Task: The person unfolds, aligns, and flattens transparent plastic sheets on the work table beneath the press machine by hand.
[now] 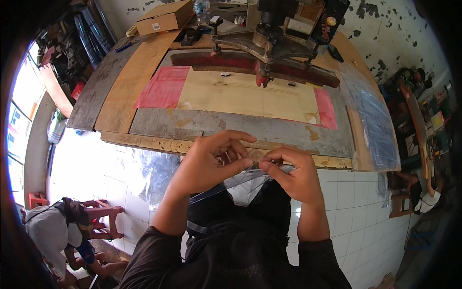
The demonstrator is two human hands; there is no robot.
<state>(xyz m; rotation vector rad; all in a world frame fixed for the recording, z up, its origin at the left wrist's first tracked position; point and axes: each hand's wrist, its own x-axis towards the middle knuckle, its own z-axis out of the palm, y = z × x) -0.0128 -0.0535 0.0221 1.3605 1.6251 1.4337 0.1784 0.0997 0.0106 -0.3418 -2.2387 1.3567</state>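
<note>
The right hand pinches clear film (its edges hard to trace); whether the left hand grips it, I cannot tell. At twelve o'clock, a red bar partly hides a yellow sheet.

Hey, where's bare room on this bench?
Stains aside, the grey plate is bare between the yellow sheet and wooden front edge; so is the leftmost grey board, nearer than the blue pen. It's crowded beneath the red bar and at right, where clear plastic lies.
</note>
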